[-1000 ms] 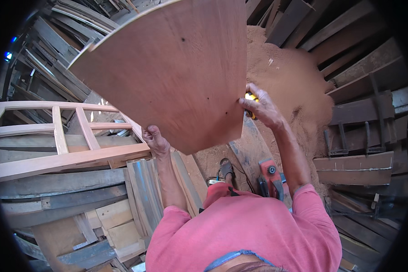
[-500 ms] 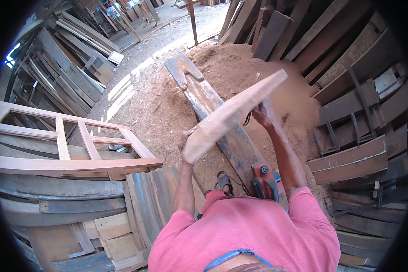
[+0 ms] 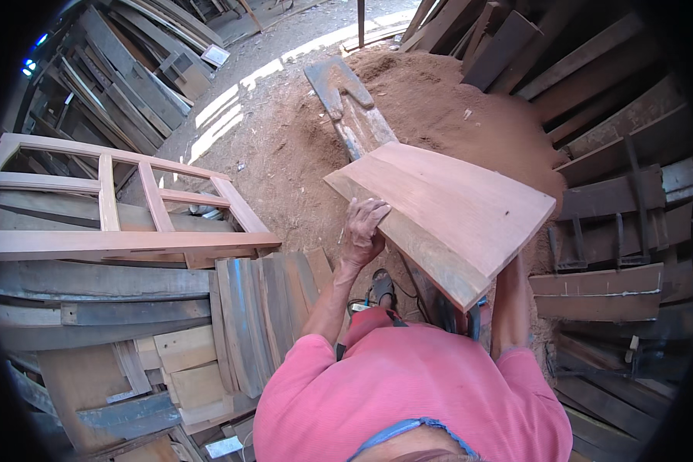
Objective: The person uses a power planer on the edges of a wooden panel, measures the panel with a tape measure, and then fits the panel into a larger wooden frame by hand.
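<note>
A tapered wooden board [image 3: 454, 196], pale reddish with a grayer strip along its near edge, is tilted in front of me over a long weathered plank [image 3: 369, 131] with a notched piece at its far end. My left hand [image 3: 366, 223] grips the board's left near edge, fingers bent over it. My right hand is hidden behind the board's right end; only the forearm [image 3: 510, 316] shows below it. Under the board, near my body, part of a dark tool handle [image 3: 473, 323] shows.
A reddish wooden frame [image 3: 108, 245] lies on stacked boards [image 3: 92, 273] at the left. Sawdust [image 3: 485, 127] is heaped beyond the plank. Dark boards [image 3: 593, 285] lean and pile along the right. My sandalled foot [image 3: 381, 286] is on the ground below.
The board, raised and then edge-up earlier, is lower and laid flatter. My left hand moved right; my right hand, earlier visible with a yellow object, is now behind the board.
</note>
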A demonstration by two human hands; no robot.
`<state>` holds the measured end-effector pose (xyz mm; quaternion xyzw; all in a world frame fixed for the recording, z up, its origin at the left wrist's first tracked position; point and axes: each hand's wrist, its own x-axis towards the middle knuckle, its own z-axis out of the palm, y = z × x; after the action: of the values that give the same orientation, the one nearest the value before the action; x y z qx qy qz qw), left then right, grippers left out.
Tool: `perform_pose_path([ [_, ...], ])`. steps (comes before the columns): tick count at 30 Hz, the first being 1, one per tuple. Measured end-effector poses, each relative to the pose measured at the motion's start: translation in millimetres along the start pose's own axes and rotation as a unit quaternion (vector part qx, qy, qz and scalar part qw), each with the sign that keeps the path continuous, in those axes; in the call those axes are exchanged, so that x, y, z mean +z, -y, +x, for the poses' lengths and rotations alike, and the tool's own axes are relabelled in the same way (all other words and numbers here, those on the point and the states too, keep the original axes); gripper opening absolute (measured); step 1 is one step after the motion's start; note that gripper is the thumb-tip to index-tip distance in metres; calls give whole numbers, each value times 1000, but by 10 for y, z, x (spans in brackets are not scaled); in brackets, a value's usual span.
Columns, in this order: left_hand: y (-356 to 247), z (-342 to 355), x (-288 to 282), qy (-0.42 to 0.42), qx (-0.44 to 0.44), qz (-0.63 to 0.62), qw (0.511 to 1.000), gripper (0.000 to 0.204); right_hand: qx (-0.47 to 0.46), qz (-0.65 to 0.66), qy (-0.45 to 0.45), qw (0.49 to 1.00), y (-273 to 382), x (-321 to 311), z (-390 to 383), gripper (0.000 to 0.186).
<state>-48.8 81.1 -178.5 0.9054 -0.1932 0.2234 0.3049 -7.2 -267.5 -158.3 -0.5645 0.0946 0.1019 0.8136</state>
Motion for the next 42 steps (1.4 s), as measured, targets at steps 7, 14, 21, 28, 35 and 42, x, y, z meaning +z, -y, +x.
perform_pose_path([
  [7,-305,-792,506,-202,-399,-596,667,76,106,168,5,980,-481,-122,-333,55],
  [14,-431,-802,297,-214,-460,-807,303,46,141,240,12,960,-724,-124,-518,61],
  [21,-291,-791,426,-150,-486,-654,559,54,128,241,32,962,-696,-142,-589,67],
  [28,-220,-576,340,-104,-429,-681,584,59,114,197,48,972,-844,-638,-616,71],
  [35,96,-309,604,-37,-425,-692,583,62,144,181,53,971,-619,-731,-650,78],
  [42,306,-534,784,2,-468,-676,569,62,165,186,35,968,-524,-411,-847,76],
])
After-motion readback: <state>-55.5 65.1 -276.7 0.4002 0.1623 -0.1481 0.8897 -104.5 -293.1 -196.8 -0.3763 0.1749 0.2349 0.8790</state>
